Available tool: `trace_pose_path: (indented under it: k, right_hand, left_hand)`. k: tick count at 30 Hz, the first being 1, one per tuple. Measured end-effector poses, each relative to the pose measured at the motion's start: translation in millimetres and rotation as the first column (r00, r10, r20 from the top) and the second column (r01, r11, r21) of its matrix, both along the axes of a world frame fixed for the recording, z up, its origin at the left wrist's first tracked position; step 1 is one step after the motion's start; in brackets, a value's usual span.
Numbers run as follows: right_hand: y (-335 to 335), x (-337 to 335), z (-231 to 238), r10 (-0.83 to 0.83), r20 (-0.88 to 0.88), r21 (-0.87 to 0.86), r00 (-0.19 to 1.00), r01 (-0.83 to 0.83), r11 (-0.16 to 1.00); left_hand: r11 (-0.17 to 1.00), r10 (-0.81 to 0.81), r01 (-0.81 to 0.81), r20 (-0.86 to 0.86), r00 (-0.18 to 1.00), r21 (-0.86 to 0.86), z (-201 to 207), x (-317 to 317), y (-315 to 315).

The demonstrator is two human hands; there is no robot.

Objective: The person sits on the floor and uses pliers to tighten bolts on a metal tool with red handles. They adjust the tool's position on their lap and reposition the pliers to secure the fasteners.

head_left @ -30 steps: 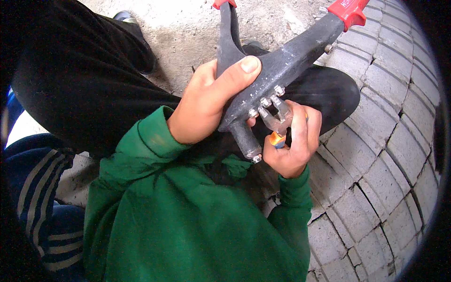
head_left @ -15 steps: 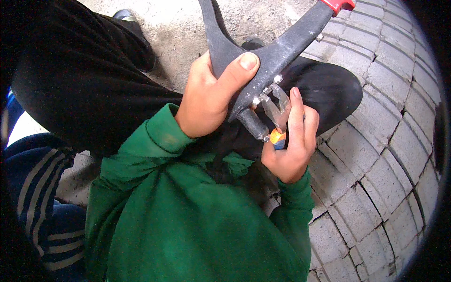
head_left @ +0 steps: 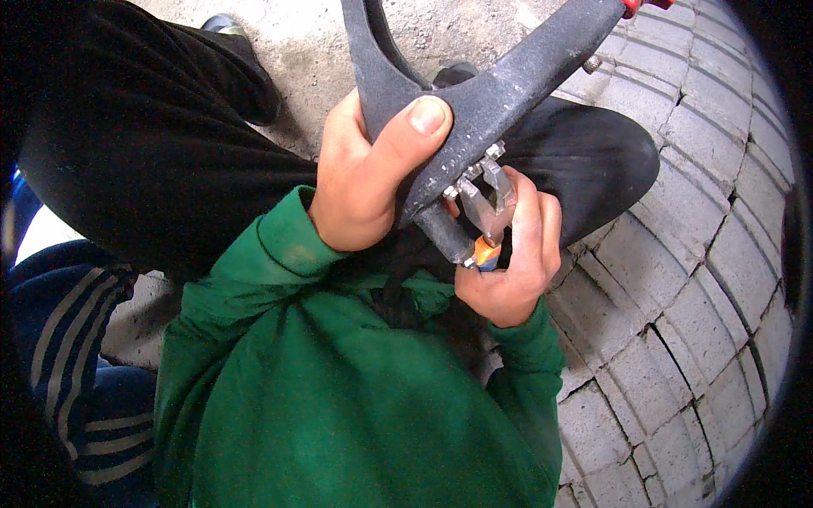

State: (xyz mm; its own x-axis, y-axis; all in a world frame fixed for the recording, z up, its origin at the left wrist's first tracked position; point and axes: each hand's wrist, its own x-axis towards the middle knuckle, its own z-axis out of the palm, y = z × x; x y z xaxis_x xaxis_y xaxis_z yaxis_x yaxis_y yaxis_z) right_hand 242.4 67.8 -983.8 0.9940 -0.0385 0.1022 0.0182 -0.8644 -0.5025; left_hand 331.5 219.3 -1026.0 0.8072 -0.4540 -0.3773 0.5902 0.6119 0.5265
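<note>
The left hand (head_left: 360, 173) grips the big black tool (head_left: 474, 118) over the legs (head_left: 593, 169) and should hold it steady, while the right hand (head_left: 515, 264) grips pliers (head_left: 491, 218) whose jaws should meet the small silver bits (head_left: 494, 151) straight.

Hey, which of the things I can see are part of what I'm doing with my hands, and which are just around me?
In use:
- black tool, in your left hand
- pliers, in your right hand
- metal fittings on the tool, at the pliers' jaws

Just around:
- grey blocks
- striped navy clothing
</note>
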Motion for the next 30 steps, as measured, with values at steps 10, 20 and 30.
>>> trace_pose_path:
  k: [10,20,30]
  right_hand:
    - [5,-2,-5,0.006,0.07,0.013,0.998,-0.007,1.0]
    - [3,-2,14,0.01,-0.138,0.048,0.99,-0.004,0.999]
    - [-2,-4,26,0.014,-0.302,0.244,0.953,0.063,0.968]
  left_hand:
    - [0.999,-0.002,0.001,0.037,0.999,0.043,1,1,4]
    - [0.996,0.032,-0.034,0.026,0.999,0.082,-2,-2,2]
    - [0.964,-0.214,0.205,0.033,0.976,0.171,-9,6,3]
